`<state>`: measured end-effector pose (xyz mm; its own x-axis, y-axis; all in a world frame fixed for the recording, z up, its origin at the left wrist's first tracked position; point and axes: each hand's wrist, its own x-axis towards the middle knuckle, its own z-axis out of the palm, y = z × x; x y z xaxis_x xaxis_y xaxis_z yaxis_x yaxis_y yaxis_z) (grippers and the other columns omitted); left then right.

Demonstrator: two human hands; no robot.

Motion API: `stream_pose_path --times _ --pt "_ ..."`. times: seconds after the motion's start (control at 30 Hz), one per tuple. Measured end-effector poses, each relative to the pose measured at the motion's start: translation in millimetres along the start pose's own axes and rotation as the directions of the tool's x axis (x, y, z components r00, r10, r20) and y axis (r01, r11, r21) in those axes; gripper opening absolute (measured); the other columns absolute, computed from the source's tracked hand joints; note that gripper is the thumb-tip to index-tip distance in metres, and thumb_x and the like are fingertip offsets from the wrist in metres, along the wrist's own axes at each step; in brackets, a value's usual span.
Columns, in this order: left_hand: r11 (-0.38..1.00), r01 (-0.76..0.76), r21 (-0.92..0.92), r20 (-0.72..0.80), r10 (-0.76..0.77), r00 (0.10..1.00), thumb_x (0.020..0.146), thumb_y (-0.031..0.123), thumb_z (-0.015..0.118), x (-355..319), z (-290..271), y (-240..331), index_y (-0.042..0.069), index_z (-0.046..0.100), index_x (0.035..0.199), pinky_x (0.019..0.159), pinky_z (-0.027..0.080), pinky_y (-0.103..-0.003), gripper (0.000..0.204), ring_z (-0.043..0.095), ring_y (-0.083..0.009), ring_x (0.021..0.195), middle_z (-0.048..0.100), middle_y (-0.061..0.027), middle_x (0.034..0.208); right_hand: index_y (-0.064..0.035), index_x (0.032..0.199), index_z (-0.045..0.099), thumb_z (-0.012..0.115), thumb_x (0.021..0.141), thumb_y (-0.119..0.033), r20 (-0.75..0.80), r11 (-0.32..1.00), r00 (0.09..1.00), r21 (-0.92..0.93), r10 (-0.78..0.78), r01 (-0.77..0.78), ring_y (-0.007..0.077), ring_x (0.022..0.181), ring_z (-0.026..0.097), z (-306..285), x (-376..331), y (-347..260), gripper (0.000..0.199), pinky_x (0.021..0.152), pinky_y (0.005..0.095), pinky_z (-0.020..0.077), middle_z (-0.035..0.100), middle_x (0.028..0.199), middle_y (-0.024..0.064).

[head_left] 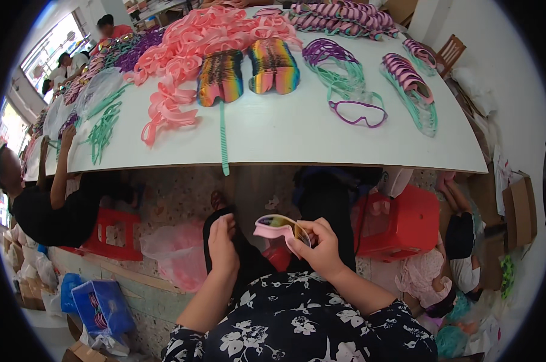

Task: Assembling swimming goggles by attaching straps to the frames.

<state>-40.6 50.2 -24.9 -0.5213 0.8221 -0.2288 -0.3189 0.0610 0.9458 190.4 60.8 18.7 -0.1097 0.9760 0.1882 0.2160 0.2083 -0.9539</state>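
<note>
My right hand (320, 247) grips a pair of swim goggles (274, 231) by one end, over my lap. Its frame is soft pink and its shiny lens has a yellowish edge. To the left of the goggles, my left hand (223, 244) is raised with fingers pointing up, apart from the goggles and with nothing visible in it. On the white table (285, 139) ahead stand two stacks of rainbow mirrored lenses (220, 75), with a green ribbed strap (223, 142) hanging toward the front edge. A heap of pink straps or frames (188, 42) lies behind them.
Purple-framed goggles (358, 113) with green straps and bundled goggles (409, 78) lie on the table's right. A co-worker (44, 193) sits at the left. Red stools (399, 223), a pink plastic bag (176, 253) and a blue crate (104, 308) are on the floor.
</note>
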Motion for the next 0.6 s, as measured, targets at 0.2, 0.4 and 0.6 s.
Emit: stream_pose_path --times 0.2,0.4,0.6 --pt "0.797 0.547 -0.257 0.633 -0.289 0.718 0.099 0.023 0.061 -60.1 23.6 -2.9 0.0 0.051 0.135 0.108 0.045 -0.039 0.044 0.058 -0.0245 0.124 0.06 -0.0137 0.131 -0.0012 0.115 0.07 0.087 0.08 -0.023 0.099 0.999 0.994 -0.016 -0.034 0.036 0.0088 0.075 0.053 15.2 -4.0 -0.6 0.045 0.066 0.0231 0.0453 0.054 0.092 0.0019" --pt "0.806 0.491 -0.331 0.562 -0.25 0.789 0.102 0.018 0.058 -50.4 37.5 -11.1 -0.001 0.051 0.133 0.106 0.047 -0.041 0.037 0.06 -0.0243 0.118 0.06 -0.0138 0.126 -0.0021 0.119 0.07 0.087 0.08 -0.024 0.164 0.999 0.986 0.021 -0.036 0.033 0.0082 0.073 0.052 19.8 -2.5 -3.0 0.047 0.067 0.0225 0.0463 0.055 0.093 0.002" --pt "0.826 0.456 -0.33 0.428 -0.3 0.852 0.097 0.012 0.062 -44.8 36.4 -11.9 -0.001 0.054 0.127 0.101 0.051 -0.039 0.033 0.064 -0.0239 0.112 0.064 -0.0139 0.119 -0.0056 0.121 0.069 0.086 0.081 -0.028 0.223 0.997 0.975 0.065 0.018 -0.034 0.0181 0.086 0.066 31.6 -1.8 21.5 0.049 0.079 0.0293 0.0545 0.061 0.107 0.0085"
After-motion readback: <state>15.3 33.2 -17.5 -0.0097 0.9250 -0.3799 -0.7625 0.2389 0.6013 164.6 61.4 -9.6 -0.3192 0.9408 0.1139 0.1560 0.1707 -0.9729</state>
